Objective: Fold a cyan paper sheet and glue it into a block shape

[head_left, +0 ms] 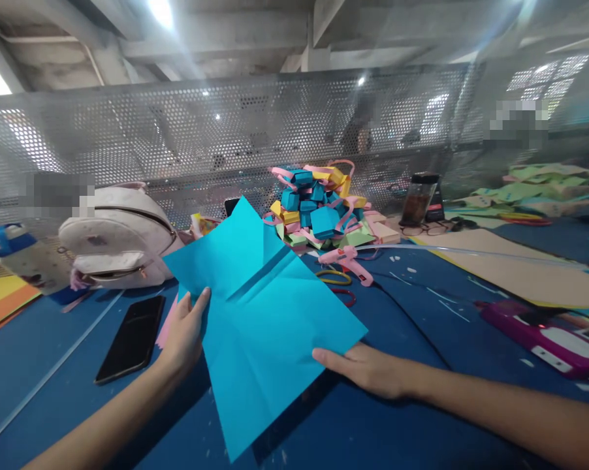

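A pink glue gun (346, 260) lies on the blue table (387, 424), and a bright blue paper sheet (255, 320) is held up in front of it and to its left, above the tabletop. The sheet is turned cornerwise: one corner points up and away from the person, to the left of the glue gun, and the opposite corner points down toward the person. Its long axis seems to run between these two, leaning slightly, though the tilt makes this hard to judge. The other corners point left and right, the right one on the near side of the glue gun. Creases cross the sheet, and a darker fold band slants up toward the glue gun.

The left hand (184, 329), left of the glue gun and nearer, pinches the sheet's left edge, thumb on the upper face. The right hand (367, 370), just nearer than the glue gun, grips close to the right corner, thumb on top, fingers tucked below.

Behind the glue gun rises a pile of small paper boxes (318, 209), blue and yellow among pink strips. Far left of it lie a black phone (130, 339) and, farther back, a pale backpack (121, 238); to its right, nearer, sits a purple power strip (544, 339)
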`<action>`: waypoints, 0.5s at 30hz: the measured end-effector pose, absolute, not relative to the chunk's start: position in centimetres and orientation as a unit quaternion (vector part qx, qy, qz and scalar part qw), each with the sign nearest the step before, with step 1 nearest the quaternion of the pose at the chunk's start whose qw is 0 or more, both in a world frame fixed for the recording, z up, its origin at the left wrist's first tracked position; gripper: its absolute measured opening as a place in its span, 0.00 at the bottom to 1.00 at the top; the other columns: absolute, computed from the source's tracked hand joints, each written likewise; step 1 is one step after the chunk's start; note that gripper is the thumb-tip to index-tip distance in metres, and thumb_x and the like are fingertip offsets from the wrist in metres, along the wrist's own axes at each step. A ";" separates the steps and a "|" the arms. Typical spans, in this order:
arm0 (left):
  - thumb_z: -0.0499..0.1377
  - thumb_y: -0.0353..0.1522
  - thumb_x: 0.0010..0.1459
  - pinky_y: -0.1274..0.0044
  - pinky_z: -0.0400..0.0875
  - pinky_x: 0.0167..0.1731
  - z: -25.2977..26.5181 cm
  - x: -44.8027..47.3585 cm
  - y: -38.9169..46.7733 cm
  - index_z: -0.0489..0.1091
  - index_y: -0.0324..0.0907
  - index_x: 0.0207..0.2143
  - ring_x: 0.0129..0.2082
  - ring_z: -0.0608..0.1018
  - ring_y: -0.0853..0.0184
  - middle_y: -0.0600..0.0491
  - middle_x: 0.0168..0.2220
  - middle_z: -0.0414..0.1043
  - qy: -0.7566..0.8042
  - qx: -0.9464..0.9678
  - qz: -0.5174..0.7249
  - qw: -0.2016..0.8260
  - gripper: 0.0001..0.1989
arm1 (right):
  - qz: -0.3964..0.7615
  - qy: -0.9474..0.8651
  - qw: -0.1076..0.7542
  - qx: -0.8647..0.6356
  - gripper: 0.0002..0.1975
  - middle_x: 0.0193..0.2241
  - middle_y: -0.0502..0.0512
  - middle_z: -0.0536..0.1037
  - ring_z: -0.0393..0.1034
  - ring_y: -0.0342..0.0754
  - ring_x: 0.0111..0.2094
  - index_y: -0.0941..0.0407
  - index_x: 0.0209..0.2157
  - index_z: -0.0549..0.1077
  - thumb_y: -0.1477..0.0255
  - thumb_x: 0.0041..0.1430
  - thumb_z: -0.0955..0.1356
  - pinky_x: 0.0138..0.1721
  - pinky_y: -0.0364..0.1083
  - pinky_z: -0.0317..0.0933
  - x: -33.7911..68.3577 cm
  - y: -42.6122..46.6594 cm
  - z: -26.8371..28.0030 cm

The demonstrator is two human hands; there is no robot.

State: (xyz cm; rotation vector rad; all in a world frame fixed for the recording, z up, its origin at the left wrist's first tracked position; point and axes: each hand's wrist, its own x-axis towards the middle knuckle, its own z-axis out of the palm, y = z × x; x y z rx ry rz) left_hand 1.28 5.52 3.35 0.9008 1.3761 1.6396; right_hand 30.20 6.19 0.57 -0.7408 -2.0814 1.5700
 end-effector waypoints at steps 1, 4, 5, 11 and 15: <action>0.68 0.41 0.50 0.70 0.75 0.41 3.4 1.2 5.5 0.70 0.41 0.40 0.44 0.80 0.57 0.49 0.39 0.79 0.542 0.364 0.649 0.390 0.18 | 0.566 -0.750 0.209 -0.270 0.26 0.49 0.59 0.76 0.61 0.58 0.60 0.53 0.46 0.78 0.48 0.62 0.63 0.64 0.57 0.46 30.4 6.4 0.4; 0.69 0.44 0.46 0.71 0.74 0.41 3.7 0.7 5.5 0.70 0.41 0.40 0.42 0.80 0.57 0.49 0.38 0.79 0.545 0.394 0.639 0.373 0.23 | 0.611 -0.693 0.267 -0.273 0.37 0.55 0.63 0.72 0.63 0.61 0.58 0.55 0.55 0.71 0.43 0.52 0.68 0.60 0.59 0.54 30.6 8.0 -0.2; 0.68 0.45 0.46 0.71 0.74 0.39 3.8 0.6 5.4 0.70 0.40 0.40 0.41 0.80 0.57 0.49 0.38 0.79 0.548 0.404 0.633 0.369 0.24 | 0.635 -0.662 0.306 -0.255 0.40 0.56 0.64 0.71 0.64 0.61 0.57 0.56 0.57 0.69 0.42 0.51 0.67 0.58 0.59 0.56 30.5 8.7 -0.3; 0.68 0.44 0.46 0.76 0.70 0.24 3.5 0.4 5.0 0.71 0.41 0.29 0.26 0.78 0.62 0.54 0.23 0.74 0.587 0.468 0.566 0.340 0.17 | 0.671 -0.576 0.415 -0.216 0.38 0.54 0.63 0.72 0.69 0.57 0.52 0.53 0.59 0.65 0.41 0.56 0.62 0.52 0.54 0.62 30.1 11.7 0.2; 0.69 0.43 0.44 0.78 0.68 0.21 3.1 1.2 4.5 0.67 0.43 0.20 0.24 0.76 0.64 0.57 0.17 0.68 0.603 0.506 0.527 0.321 0.17 | 0.623 -0.618 0.372 -0.303 0.37 0.42 0.60 0.78 0.73 0.57 0.43 0.55 0.51 0.72 0.44 0.48 0.71 0.43 0.51 0.67 30.1 11.3 0.0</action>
